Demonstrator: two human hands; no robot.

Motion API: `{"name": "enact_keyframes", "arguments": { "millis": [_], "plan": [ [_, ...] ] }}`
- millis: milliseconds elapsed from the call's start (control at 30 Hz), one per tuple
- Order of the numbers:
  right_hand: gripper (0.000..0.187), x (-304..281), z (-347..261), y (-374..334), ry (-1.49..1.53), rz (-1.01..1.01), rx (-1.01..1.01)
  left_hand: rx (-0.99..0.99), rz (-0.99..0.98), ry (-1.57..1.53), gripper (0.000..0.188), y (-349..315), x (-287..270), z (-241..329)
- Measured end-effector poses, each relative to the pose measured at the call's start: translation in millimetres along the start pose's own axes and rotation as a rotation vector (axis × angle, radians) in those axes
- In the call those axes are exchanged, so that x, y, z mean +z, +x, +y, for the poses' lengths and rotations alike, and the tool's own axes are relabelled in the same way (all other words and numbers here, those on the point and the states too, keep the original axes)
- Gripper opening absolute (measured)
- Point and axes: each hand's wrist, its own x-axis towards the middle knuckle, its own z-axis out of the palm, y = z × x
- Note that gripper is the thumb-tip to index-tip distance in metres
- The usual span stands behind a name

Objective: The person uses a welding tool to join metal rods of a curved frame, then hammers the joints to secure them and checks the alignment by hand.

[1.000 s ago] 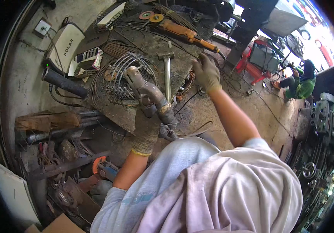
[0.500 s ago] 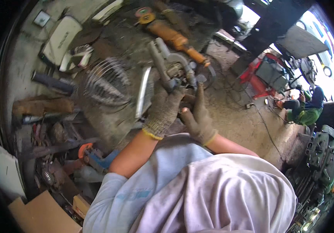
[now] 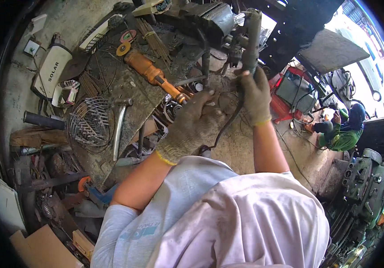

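Both my hands wear grey knitted work gloves. My right hand (image 3: 255, 96) is wrapped around the lower end of a long grey tube-shaped piece (image 3: 253, 38), which points away from me. A black cable (image 3: 230, 123) hangs in a curve below that hand; whether it joins the tube is hidden. My left hand (image 3: 196, 123) is open, thumb and fingers apart, with nothing visible in it. It lies just short of a dark upright bar (image 3: 206, 62) and the tip of an orange angle grinder (image 3: 149, 71) on the bench (image 3: 134, 105).
On the bench lie a hammer (image 3: 119, 127), a coil of wire (image 3: 89, 123) and a bundle of thin rods (image 3: 154, 40). A person in green (image 3: 346, 127) crouches at the right by a red machine (image 3: 290, 91). A greasy engine-like machine (image 3: 366, 178) stands right.
My hands were together on a grey metal part with two arms. They have parted: the right has moved rightward with the tube, and the left is free. The view has shifted.
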Motion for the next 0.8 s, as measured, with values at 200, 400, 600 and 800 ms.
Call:
{"name": "enact_keyframes", "arguments": {
  "millis": [200, 400, 600, 800],
  "plan": [
    [0.045, -53.5, 12.5, 63.9, 0.098, -0.02, 0.159, -0.238, 0.152, -0.176, 0.04, -33.5, -45.0, -36.5],
    [0.047, -38.0, 18.0, 80.0, 0.144, -0.033, 0.06, -0.31, 0.375, 0.059, 0.039, -96.3, -84.2, -54.8],
    [0.042, 29.1, 9.8, 18.0, 0.202, -0.061, 0.154, -0.291, 0.137, 0.447, 0.048, -42.4, -50.6, -21.2],
    [0.044, 53.7, -6.4, -28.8, -0.121, -0.032, 0.246, -0.026, -0.016, 0.674, 0.059, 18.2, 4.3, -11.2]
  ]
}}
